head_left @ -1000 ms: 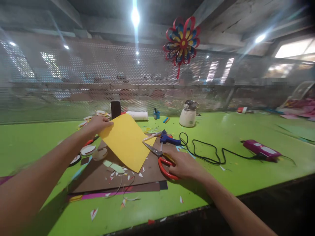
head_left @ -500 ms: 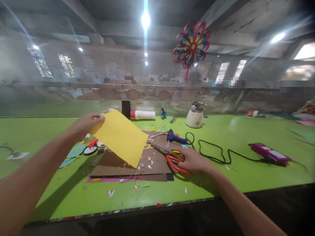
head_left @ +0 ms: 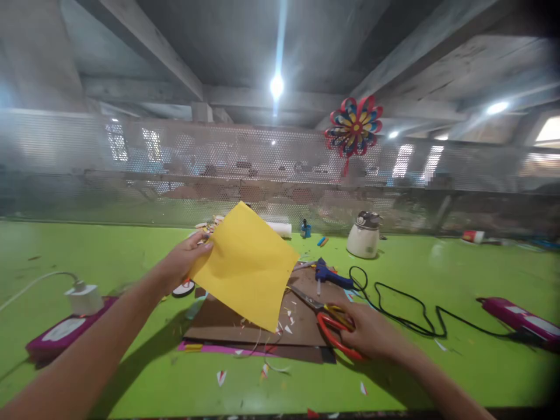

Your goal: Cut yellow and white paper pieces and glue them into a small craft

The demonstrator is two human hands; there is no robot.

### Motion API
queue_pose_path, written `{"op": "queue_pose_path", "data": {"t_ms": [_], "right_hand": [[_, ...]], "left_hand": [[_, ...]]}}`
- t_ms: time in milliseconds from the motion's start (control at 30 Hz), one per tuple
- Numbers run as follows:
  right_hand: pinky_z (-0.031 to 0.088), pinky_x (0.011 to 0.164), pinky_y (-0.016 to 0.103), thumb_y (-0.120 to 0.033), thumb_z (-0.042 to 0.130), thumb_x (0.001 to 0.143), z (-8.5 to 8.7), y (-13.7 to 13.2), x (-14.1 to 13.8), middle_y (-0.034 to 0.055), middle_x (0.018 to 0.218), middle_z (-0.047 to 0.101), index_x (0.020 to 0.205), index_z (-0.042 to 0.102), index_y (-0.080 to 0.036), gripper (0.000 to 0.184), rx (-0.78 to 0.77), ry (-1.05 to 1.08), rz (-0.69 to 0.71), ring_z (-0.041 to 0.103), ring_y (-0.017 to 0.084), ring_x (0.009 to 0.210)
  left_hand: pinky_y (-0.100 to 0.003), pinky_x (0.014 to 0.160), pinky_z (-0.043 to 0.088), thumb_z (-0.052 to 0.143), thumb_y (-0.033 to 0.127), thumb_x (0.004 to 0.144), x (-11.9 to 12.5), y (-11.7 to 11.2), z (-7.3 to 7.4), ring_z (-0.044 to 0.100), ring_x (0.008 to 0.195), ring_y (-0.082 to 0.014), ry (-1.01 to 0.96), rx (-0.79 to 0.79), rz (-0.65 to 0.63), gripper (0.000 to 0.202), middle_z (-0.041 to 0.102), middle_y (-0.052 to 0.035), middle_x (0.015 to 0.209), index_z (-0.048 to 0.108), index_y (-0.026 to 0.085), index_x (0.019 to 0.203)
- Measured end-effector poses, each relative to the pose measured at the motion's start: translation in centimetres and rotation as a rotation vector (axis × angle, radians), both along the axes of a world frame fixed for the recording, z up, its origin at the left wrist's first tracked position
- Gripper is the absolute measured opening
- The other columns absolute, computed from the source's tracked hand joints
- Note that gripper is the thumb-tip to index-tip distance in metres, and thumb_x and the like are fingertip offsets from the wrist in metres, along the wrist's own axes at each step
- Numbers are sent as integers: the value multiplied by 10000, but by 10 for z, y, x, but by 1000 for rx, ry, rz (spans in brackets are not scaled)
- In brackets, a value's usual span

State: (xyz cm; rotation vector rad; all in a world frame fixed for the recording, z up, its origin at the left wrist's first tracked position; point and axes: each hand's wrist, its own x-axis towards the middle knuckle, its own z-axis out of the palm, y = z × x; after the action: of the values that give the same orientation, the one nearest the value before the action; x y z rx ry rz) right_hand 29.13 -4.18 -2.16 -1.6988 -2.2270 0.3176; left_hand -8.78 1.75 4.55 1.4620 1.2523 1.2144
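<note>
My left hand [head_left: 190, 255] pinches the left side of a yellow paper sheet [head_left: 247, 268], which is tilted above the table. In my right hand [head_left: 363, 331] is a pair of scissors [head_left: 335, 332] with red-orange handles, its blades pointing left toward the sheet's right edge. The blades look nearly closed, and I cannot tell whether the tip touches the paper. Beneath both lies a brown board [head_left: 219, 326] strewn with small paper scraps, with pink and dark sheets under it. A blue glue gun [head_left: 335, 275] rests on the board's far right part.
A black cord [head_left: 409, 297] winds from the glue gun to a purple power strip [head_left: 525, 321]. Another power strip [head_left: 61, 335] with a white plug lies at left. Behind are a white jug [head_left: 364, 236], a small blue bottle [head_left: 305, 229] and a perforated screen bearing a paper flower [head_left: 355, 127].
The view has tilted up and turned left, bringing the left power strip into sight. The yellow sheet is turned more toward me. Both hands keep their holds.
</note>
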Motion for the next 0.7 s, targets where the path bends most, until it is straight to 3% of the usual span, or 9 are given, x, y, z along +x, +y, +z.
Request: {"op": "queue_pose_path", "data": {"t_ms": [133,300,567,700], "right_hand": [[441,766,311,-113,518,659,2,1,0,67,1037,714,1149,647,-237,522,-1,-17,1,634,249,911],[435,792,322,-120,528,676,5,2,0,78,1083,701,1184,630,-241,532,-37,-37,5,624,263,951],[432,730,313,-182,578,694,5,11,3,53,1026,720,1165,624,-288,485,-104,-108,56,636,255,893],[434,715,348,-229,574,712,13,24,5,86,972,731,1045,695,-236,355,-126,-122,55,650,291,875]], "left_hand": [[-268,565,565,633,289,741,1,7,-13,696,690,-191,-193,-64,-35,496,719,-55,973,499,229,1215],[-274,634,570,639,262,738,8,12,-19,707,729,-198,-258,-78,-85,487,731,-69,961,533,193,1208],[-280,525,546,709,273,659,15,-1,-20,702,649,-212,-375,-64,-144,607,736,-75,939,501,216,1226],[-282,501,540,732,207,593,17,-8,-17,696,606,-213,-448,-7,-220,666,738,-64,931,513,226,1222]]}}
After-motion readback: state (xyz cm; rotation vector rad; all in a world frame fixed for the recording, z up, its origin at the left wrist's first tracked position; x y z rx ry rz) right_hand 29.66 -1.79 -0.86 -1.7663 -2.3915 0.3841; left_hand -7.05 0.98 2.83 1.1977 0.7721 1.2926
